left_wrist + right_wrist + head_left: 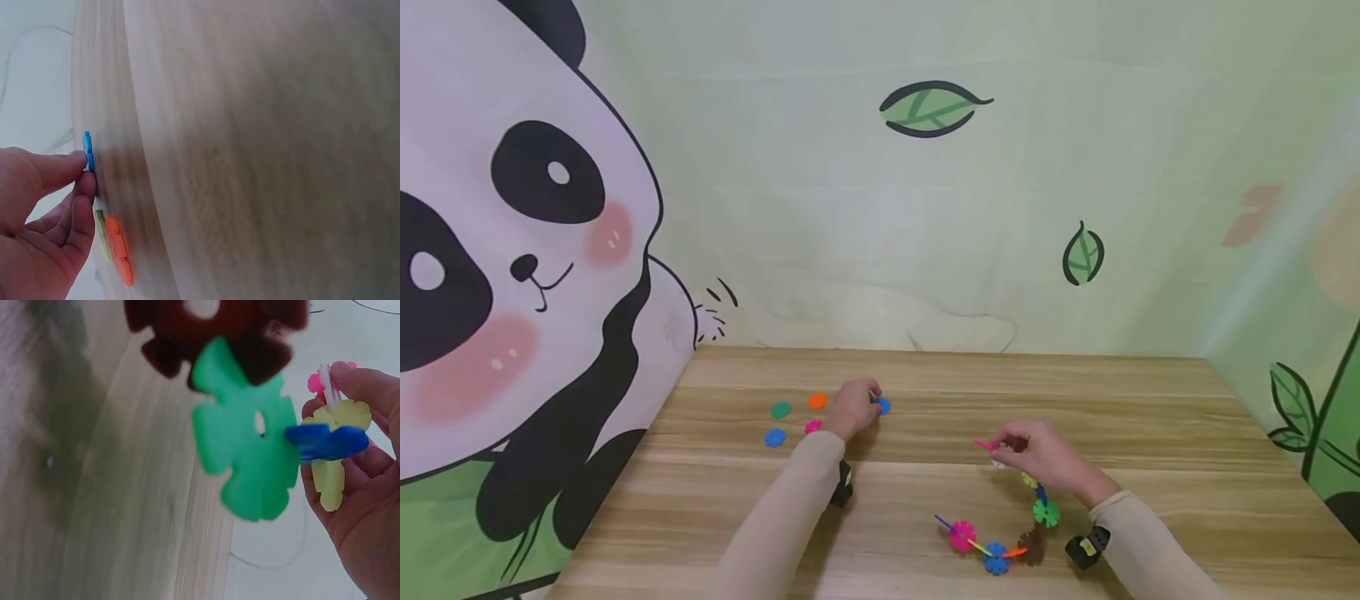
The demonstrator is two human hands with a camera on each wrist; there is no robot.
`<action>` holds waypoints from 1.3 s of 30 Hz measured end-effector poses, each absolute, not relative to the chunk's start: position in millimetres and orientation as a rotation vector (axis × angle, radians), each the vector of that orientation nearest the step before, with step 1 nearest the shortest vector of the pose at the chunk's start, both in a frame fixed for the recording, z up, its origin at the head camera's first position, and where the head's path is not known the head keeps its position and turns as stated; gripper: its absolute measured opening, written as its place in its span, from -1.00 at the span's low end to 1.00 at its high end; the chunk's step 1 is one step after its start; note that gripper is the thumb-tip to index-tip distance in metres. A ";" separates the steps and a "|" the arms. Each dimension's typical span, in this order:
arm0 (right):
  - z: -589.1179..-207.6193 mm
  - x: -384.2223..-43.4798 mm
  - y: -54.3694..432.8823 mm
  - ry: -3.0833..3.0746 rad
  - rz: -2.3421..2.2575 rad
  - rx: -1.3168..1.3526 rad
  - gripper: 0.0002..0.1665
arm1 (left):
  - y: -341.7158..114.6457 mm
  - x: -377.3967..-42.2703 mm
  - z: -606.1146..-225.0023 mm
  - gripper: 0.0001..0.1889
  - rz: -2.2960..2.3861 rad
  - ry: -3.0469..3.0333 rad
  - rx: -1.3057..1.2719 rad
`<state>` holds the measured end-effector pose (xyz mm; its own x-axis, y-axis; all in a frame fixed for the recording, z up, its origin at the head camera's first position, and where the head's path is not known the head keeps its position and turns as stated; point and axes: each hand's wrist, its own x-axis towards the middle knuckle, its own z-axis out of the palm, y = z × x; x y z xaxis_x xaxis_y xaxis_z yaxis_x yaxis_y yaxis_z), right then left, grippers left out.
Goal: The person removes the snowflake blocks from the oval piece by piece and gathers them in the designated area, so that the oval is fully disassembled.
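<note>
Nearest my head camera, two pale sleeves (782, 517) enter from the lower edge. Watching remotely, I identify the remainder in decreasing size: a green backdrop (790, 183) printed with a panda (445, 117); the wood-grained counter (1150, 433) before it; and, right of centre at the counter, a curved chain (1047, 512) of slotted discs, including green, brown, orange, blue and pink ones. The right hand (1041, 454) pinches the chain's far end at a white disc (1000, 457), beside which a pink piece (983, 445) projects. The left hand (852, 408), toward the counter's far side, grips a blue disc (88, 150) edge-on between thumb and fingers. A black camera (842, 485) sits at the left wrist. Smallest are the loose discs left of this hand: green (780, 410), orange (817, 401), blue (775, 437) and a partly hidden pink (813, 427).
</note>
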<state>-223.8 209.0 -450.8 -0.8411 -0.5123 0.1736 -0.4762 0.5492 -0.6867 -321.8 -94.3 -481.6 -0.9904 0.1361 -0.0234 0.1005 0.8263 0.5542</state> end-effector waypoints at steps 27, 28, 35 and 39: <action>-449.8 -224.9 203.8 2.713 -1.217 -0.898 -0.90 | -25.7 -249.5 -455.4 -0.81 1.093 2.642 0.939; -449.7 -225.2 203.4 2.712 -1.218 -0.900 -0.91 | -23.9 -248.3 -455.4 -0.82 1.097 2.645 0.950; -449.9 -226.8 199.3 2.722 -1.222 -0.939 -0.95 | -15.7 -242.2 -454.0 -0.88 1.143 2.655 1.027; -452.1 -228.2 197.3 2.734 -1.214 -0.958 -0.94 | -14.5 -241.0 -454.8 -0.93 1.152 2.715 1.100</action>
<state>-228.2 197.3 -452.1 -0.8140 -0.5311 0.2354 -0.5307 0.5151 -0.6731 -241.0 -14.5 -454.8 -0.7557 0.6006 0.2611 0.6051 0.4879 0.6292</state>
